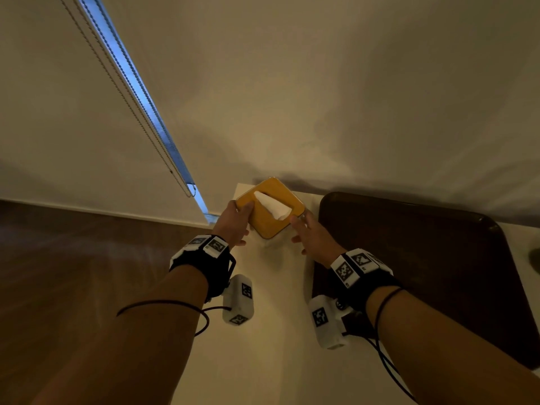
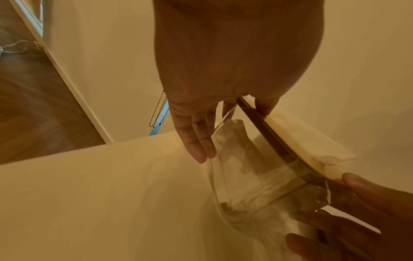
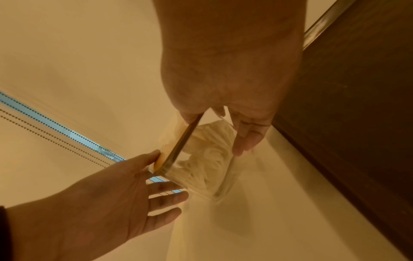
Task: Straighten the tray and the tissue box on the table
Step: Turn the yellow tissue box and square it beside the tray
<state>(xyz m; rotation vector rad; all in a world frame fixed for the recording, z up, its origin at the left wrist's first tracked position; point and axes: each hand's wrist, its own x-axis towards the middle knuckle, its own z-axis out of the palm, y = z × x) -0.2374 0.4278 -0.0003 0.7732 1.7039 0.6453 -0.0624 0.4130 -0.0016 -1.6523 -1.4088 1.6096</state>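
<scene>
The tissue box [image 1: 268, 220] has an orange lid over a clear body, and a white tissue [image 1: 273, 207] pokes out of its slot. It stands turned cornerwise at the far end of the white table [image 1: 277, 317]. My left hand [image 1: 244, 223] holds its left side, thumb on the lid and fingers down the clear wall [image 2: 257, 167]. My right hand [image 1: 301, 232] holds the opposite side the same way, as the right wrist view shows [image 3: 245, 134]. The dark brown tray [image 1: 409, 273] lies just right of the box and is not touched by either hand.
The table's left edge drops to a wood floor [image 1: 73, 273]. Behind it hangs a white blind with bead chains [image 1: 175, 173]. The wall stands close behind the box. A dark round object [image 1: 536, 258] shows at the right edge.
</scene>
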